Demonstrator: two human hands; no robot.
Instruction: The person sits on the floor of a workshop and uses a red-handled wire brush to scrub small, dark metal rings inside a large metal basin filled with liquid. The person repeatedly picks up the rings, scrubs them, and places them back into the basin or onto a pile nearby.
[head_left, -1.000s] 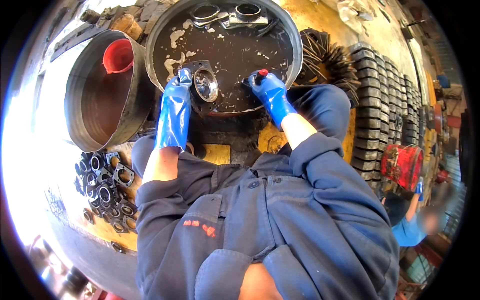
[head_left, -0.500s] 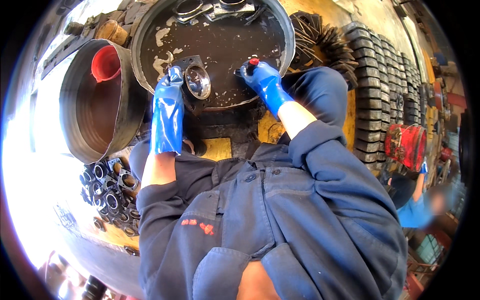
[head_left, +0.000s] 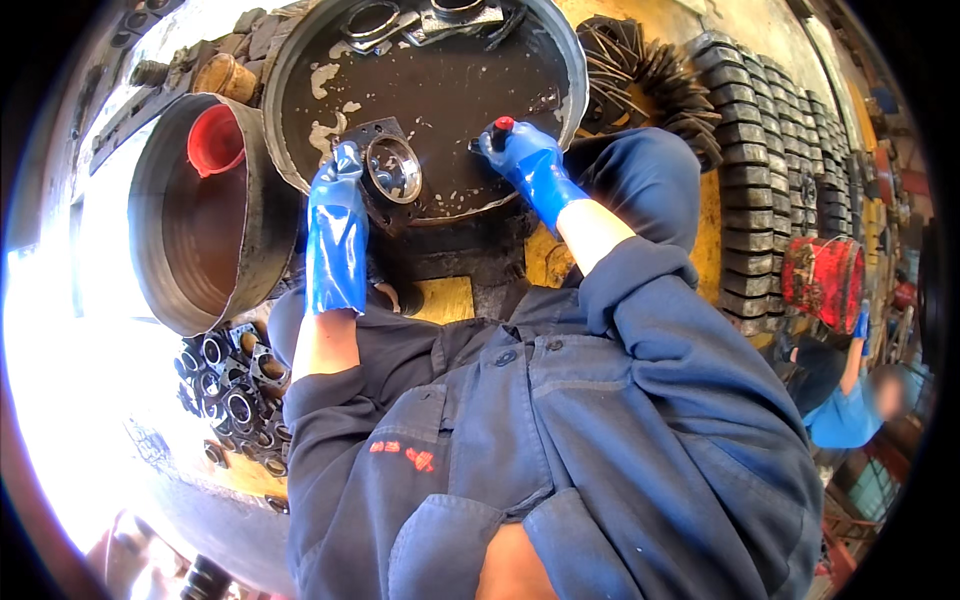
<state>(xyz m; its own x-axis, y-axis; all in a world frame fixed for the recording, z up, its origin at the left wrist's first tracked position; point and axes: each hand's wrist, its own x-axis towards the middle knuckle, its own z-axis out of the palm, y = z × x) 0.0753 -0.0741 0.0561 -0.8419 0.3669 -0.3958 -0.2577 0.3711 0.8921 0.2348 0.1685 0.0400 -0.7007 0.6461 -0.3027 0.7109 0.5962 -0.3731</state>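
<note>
Both my hands wear long blue rubber gloves over a wide round tub (head_left: 273, 135) of dark, murky liquid. My left hand (head_left: 338, 182) is closed on the edge of a dark metal flange (head_left: 382, 130) with a shiny round bore, tilted at the tub's near side. Closed around a red-ended handle (head_left: 504, 123), my right hand (head_left: 522, 158) is above the liquid to the right of the flange. A dark end of that tool shows left of the fingers; its kind is unclear. Two similar ringed metal parts (head_left: 455, 12) rest at the tub's far edge.
On the left stands a large metal drum (head_left: 270, 235) with brownish liquid and a red plastic bowl (head_left: 214, 140). Below it lie several ringed parts (head_left: 235, 400). Dark plates (head_left: 665, 95), stacked ridged black parts (head_left: 745, 190) and a red bucket (head_left: 825, 280) are right, near another person (head_left: 842, 415).
The whole view has shifted slightly, with the drum and bucket appearing further right. My hands keep nearly the same places, holding the flange and the red-ended tool.
</note>
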